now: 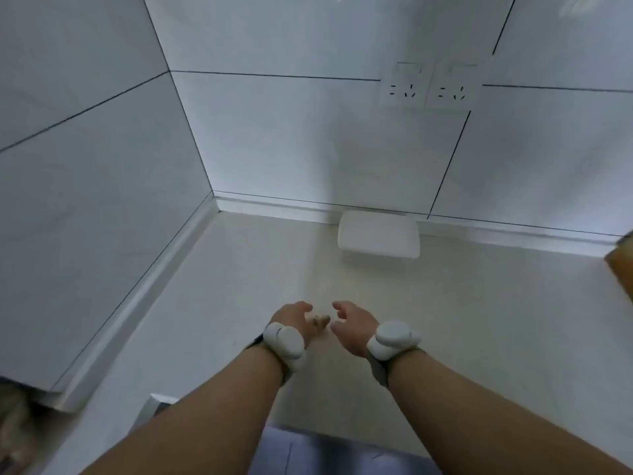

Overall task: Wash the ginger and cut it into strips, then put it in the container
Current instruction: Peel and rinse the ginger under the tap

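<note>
While reaching out over the pale countertop (445, 320), left hand (291, 318) and right hand (349, 323) side by side, fingers loosely curled, grasping nothing. Small ginger (318, 319) piece between them, at the left fingertips; contact unclear through blur. White container (378, 234) at twelve o'clock against the tiled wall (308, 138). Wooden board edge (621, 265) at three o'clock.
</note>
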Demonstrator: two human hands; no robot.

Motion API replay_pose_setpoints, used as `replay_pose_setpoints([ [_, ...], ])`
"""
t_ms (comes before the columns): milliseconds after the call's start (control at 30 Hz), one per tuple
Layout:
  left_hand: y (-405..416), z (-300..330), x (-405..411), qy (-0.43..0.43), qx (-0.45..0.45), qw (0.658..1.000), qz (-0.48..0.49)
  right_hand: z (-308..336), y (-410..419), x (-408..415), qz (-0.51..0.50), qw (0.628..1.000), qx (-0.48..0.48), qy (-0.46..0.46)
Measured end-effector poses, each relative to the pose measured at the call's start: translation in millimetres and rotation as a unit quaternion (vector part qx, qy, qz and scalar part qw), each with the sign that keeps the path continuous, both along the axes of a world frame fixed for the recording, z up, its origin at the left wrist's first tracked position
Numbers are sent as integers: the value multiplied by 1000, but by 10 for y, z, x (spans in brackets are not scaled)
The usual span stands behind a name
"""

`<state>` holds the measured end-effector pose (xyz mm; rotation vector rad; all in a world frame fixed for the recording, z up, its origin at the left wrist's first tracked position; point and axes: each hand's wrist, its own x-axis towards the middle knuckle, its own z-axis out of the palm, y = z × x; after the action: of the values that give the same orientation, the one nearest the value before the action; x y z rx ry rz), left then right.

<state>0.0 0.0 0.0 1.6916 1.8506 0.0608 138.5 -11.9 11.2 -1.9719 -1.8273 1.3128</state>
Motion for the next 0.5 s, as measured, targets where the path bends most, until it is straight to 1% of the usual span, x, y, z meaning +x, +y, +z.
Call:
replay_pose_setpoints([
  [167, 25, -197, -74, 4, -21, 1000, -7, -162, 13, -149, -11, 1000, -8, -15],
  [333, 42, -391, -93, -3, 12, 1000, 4, -283, 18, -219, -20, 1000, -20, -10],
  [400, 46, -420, -97, -7, 25, 1000, 8, -316, -19, -225, -58, 998, -24, 19],
  [500, 44, -438, -72, -33, 48, 998, 17, -340, -97, -195, -160, 984, -7, 76],
])
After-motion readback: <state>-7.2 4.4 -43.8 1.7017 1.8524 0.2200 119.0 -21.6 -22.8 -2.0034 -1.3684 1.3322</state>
